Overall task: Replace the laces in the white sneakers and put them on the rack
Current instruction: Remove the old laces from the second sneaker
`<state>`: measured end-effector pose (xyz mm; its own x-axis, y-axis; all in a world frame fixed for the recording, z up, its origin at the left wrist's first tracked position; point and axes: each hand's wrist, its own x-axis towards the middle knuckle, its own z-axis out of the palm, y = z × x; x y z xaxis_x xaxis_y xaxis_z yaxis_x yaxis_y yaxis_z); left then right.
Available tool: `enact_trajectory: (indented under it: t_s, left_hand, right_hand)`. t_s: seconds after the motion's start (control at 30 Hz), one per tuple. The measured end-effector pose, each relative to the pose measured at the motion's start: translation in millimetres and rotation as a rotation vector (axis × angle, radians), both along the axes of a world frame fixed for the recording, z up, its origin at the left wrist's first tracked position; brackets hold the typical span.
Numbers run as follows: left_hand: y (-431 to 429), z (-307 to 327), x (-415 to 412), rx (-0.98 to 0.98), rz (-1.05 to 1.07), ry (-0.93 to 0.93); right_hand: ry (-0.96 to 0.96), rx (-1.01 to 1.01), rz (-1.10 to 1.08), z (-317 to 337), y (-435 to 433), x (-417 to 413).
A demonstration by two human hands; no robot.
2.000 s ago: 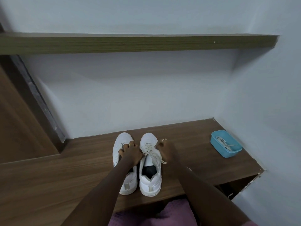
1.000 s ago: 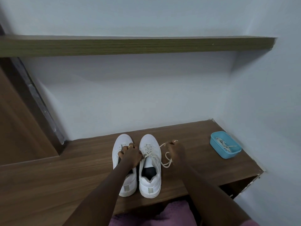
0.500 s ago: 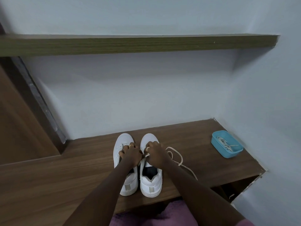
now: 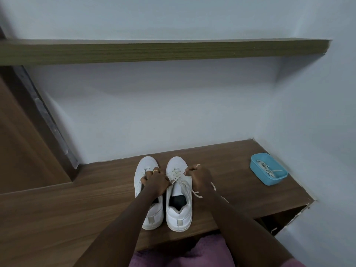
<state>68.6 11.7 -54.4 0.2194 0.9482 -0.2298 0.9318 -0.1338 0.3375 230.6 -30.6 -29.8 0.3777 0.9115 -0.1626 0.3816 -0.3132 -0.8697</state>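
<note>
Two white sneakers stand side by side and touching, toes pointing away from me towards the wall, near the front edge of a brown wooden bench [image 4: 77, 205]. The right sneaker [image 4: 179, 214] is partly threaded with a cream lace [image 4: 178, 179] that crosses its upper eyelets, and its dark insole shows through the open mouth. The left sneaker [image 4: 147, 164] is half hidden under a forearm, so I cannot tell how it is laced.

The right hand [image 4: 199, 176] sits at the outer side of the right sneaker, fingers curled, pinching the lace. A strand runs from its fingertips across the tongue towards the other hand, one loose end hangs down beside the shoe, and another stretch lies on the bench just behind the wrist. The left hand [image 4: 155, 182] lies on top of the left sneaker, fingers curled round its upper and gripping it, knuckles just beside the inner edge of the right sneaker. I can make out a gold ring [image 4: 155, 171] on this hand and one on the right hand too.

Well off to the right, near the side wall, a blue tray [image 4: 274, 181] rests on the bench with spare laces [image 4: 266, 168] coiled inside. Higher up, a long olive-brown shelf [image 4: 163, 52] spans the pale wall [image 4: 163, 108]. At the bottom edge, purple cloth [image 4: 181, 251] shows between the two forearms
</note>
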Motion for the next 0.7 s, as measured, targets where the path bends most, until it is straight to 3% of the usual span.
enact_trajectory:
  t_s: [0.17,0.27,0.4,0.53,0.6,0.7]
  left_hand:
    - [-1.7,1.0,-0.3,0.015,-0.001,0.015]
    - [-2.6,2.7,-0.4,0.004,-0.004,0.028]
    - [-17.5,16.9,8.8,0.202,-0.095,0.133]
    - [-21.1,15.1,16.0,0.373,-0.328,0.136]
    - [-18.7,14.7,18.3,0.384,-0.41,0.18]
    - [-15.0,15.0,22.7,0.323,-0.412,0.224]
  right_hand:
    - [0.269,0.033,-0.339,-5.5,7.9,25.2]
    - [0.214,-0.006,-0.482,-9.2,11.1,44.8]
    - [-0.195,-0.235,-0.193,-17.0,7.8,52.0]
    - [-0.473,-0.125,0.036,-18.9,3.4,28.9]
    - [-0.531,-0.079,0.182,-19.1,4.5,16.2]
    - [-0.439,-0.026,0.277,-12.8,4.7,3.5]
